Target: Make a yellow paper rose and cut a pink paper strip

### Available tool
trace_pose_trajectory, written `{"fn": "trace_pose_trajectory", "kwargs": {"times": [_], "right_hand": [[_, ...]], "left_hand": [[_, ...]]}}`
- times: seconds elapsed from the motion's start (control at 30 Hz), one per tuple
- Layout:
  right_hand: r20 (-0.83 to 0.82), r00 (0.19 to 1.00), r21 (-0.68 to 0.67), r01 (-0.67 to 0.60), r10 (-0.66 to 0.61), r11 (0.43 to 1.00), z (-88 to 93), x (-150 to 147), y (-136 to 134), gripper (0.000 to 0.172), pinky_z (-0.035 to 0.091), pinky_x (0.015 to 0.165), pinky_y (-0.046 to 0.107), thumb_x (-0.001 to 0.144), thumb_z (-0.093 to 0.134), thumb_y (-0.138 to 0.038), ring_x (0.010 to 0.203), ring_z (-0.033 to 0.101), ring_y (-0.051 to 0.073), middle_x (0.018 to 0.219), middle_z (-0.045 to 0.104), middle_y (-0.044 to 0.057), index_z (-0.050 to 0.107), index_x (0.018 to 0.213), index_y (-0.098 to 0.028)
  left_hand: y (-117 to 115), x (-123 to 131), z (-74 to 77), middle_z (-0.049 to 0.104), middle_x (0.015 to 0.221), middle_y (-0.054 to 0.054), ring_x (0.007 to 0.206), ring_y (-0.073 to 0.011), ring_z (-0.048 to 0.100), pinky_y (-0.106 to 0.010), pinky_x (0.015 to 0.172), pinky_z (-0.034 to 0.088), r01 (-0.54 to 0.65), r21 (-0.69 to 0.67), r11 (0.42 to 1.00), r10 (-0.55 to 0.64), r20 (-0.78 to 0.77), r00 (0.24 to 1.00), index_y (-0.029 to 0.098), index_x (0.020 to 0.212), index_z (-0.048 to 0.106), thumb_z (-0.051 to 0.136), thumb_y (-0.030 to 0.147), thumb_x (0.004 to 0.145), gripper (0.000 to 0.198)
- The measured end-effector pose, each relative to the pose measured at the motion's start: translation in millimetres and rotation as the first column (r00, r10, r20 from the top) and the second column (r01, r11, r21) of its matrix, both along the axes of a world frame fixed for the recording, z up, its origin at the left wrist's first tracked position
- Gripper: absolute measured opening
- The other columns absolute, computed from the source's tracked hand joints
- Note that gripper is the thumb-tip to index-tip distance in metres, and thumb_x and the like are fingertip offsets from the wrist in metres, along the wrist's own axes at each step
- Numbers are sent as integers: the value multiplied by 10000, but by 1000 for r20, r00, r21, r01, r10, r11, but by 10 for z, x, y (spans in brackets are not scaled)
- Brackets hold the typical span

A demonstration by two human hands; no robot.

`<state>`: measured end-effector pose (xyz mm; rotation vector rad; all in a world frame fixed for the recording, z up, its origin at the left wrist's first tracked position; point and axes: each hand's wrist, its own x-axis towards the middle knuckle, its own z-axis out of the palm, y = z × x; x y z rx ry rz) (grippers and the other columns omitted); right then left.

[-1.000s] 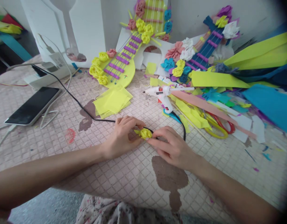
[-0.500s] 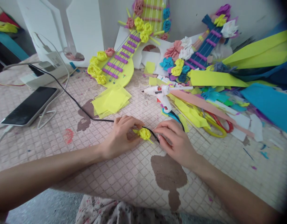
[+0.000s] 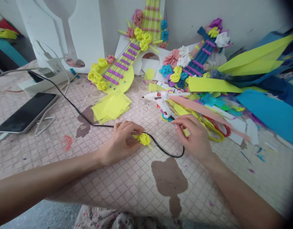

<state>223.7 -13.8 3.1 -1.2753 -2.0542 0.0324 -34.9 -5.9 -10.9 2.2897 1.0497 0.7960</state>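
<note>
The left hand has its thumb and pointing finger pinching a small yellow crinkled paper flower. The flower sits at the right end of that hand, near the middle of the surface, and a thin bit of yellow pokes out on its near right side. Part of it is hidden by the fingers.

The right hand is off to the right, well apart from the flower. Its thumb and pointing finger are bent close to each other, next to the bottom of the handle of a white plastic glue gun. A thin black cord comes out of that handle and goes behind the right hand, so I cannot tell if the fingers pinch it. The cord then loops on the near side and runs left, past the far side of the flower.

The glue gun lies far and a bit left from the right fingers. Its long body goes left to right with its dark tip to the left, and its handle slants down toward the right hand. That hand is the nearer one to it.

Farther left lies a pile of thin yellow paper squares.
</note>
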Motion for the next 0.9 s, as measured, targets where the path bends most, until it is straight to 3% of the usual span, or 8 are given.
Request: {"fn": "trace_pose_trajectory", "kwargs": {"times": [0.17, 0.3, 0.43, 0.73, 0.9], "right_hand": [[61, 973, 1, 221, -221, 975, 15, 358, 175, 87, 446, 584, 280, 838, 503, -179, 674, 548, 149, 836, 590, 37, 588, 843, -198], [189, 954, -70, 251, -234, 965, -90, 455, 245, 54, 445, 632, 301, 818, 516, -202, 730, 569, 176, 826, 593, 36, 562, 790, -202], [295, 918, -45, 291, -265, 956, -185, 447, 290, 42, 437, 703, 329, 796, 515, -190, 808, 570, 212, 834, 581, 53, 548, 773, -203], [378, 873, -84, 364, -308, 927, -246, 513, 334, 41, 386, 619, 305, 784, 515, -209, 748, 559, 206, 800, 583, 52, 516, 744, -201], [401, 845, -42, 402, -353, 915, -188, 509, 289, 63, 358, 576, 297, 800, 498, -224, 758, 566, 206, 813, 603, 52, 520, 745, -201]], "left_hand": [[0, -9, 6, 613, 982, -6, 941, -180, 557, -363, 873, 353, 7, 11, 1000, -7, 6, 1000, 197, 996, 527, 636, 156, 756, 267], [3, -1, 17, 613, 985, -4, 952, -179, 552, -360, 875, 356, 16, 33, 999, -16, 14, 1000, 198, 983, 523, 632, 124, 744, 273], [11, -9, 31, 607, 986, 0, 957, -174, 548, -349, 877, 366, 40, 40, 998, -41, 20, 999, 203, 993, 521, 636, 114, 739, 293], [6, -40, 56, 604, 963, -3, 939, -165, 557, -334, 885, 390, 86, 39, 996, -88, 41, 995, 202, 1038, 522, 644, 189, 778, 288], [26, -32, 54, 604, 970, -4, 942, -164, 556, -338, 895, 386, 103, 16, 995, -103, 20, 994, 204, 1059, 519, 653, 162, 761, 329]]}}
